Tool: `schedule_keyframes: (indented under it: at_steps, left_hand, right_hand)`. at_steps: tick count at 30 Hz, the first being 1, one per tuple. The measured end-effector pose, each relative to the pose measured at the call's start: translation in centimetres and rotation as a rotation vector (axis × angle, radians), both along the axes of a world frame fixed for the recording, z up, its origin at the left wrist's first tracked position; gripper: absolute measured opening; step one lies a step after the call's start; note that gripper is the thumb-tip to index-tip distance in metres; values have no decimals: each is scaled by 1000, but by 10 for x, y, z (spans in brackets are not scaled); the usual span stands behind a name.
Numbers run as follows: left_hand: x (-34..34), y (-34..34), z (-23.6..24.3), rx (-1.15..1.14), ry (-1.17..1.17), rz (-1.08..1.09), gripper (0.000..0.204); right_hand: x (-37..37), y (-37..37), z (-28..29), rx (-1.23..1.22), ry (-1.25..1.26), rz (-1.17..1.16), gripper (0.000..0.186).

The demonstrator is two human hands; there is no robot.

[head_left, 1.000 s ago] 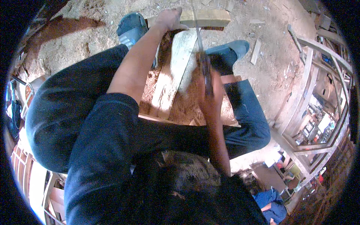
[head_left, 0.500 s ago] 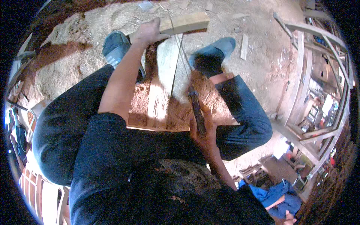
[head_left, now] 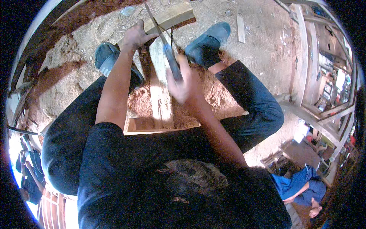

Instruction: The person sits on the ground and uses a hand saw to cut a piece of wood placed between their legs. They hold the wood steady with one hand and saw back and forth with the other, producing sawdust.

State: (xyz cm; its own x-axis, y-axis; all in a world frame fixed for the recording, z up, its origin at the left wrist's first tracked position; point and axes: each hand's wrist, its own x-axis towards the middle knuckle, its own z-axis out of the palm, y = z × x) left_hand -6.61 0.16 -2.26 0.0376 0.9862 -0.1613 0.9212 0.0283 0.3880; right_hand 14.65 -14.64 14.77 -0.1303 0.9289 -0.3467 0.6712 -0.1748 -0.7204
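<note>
A pale, thick piece of timber [head_left: 178, 14] lies crosswise beyond my feet. My left hand [head_left: 134, 37] grips its left part, with the thumb stretched toward the saw. The fingers on the far side are partly hidden. My right hand [head_left: 185, 82], blurred by motion, is closed round the dark handle of a hand saw [head_left: 152, 21]. The thin blade runs away from me across the timber, close to my left thumb. Below the timber, a pale wooden board [head_left: 162, 101] extends toward me between my legs.
My sandalled feet stand either side of the board, the right shoe [head_left: 213, 36] near the timber. Sawdust and scraps, including a wood strip [head_left: 240, 29], lie on the ground. A wooden frame [head_left: 309, 57] rises at right. A person in blue [head_left: 301, 187] is at lower right, others at far left.
My right hand has pushed the saw forward, away from me and a little left. My left hand keeps its hold on the timber. The whole view has shifted slightly.
</note>
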Motion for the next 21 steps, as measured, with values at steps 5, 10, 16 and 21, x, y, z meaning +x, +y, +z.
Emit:
schedule_keyframes:
  at_steps: [5, 10, 16, 21]
  left_hand:
    - [-8, -5, 7, -35, 87, -35, 97]
    - [-3, -6, -3, -31, 23, -18, 94]
    - [-11, 3, -7, -59, 103, -32, 92]
    - [-3, -6, -1, -62, 86, -31, 91]
  right_hand:
    - [27, -54, 14, 96, -12, 37, 39]
    - [11, -25, 4, 109, 58, 0, 35]
    - [10, -24, -26, 396, 78, 52, 33]
    - [12, -32, 5, 166, 169, -20, 35]
